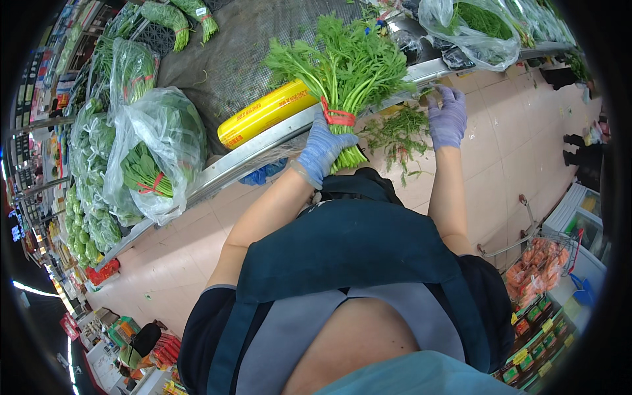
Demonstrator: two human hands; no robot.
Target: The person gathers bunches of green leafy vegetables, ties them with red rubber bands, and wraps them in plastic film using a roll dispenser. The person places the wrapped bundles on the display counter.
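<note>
My left hand (pixel 318 148), in a blue knit glove, grips the stems of a bunch of leafy greens (pixel 353 69), which look like chrysanthemum greens. Red tape (pixel 338 116) binds the bunch just above the fingers, and the leaves fan out over the metal edge of the display counter (pixel 266 133). Off to the right, my right hand (pixel 448 118) wears a purplish glove, its fingers partly bent. A small leafy scrap shows by those fingertips; whether they pinch it is unclear. Loose trimmed greens (pixel 400 131) lie below, between the hands.
A yellow roll of film (pixel 269 113) rests along the counter edge. Bagged greens (pixel 158 148) crowd the left, and another open bag of greens (pixel 479 24) sits at upper right. Behind at right stands a shopping cart (pixel 538 261) by a freezer; people are farther off.
</note>
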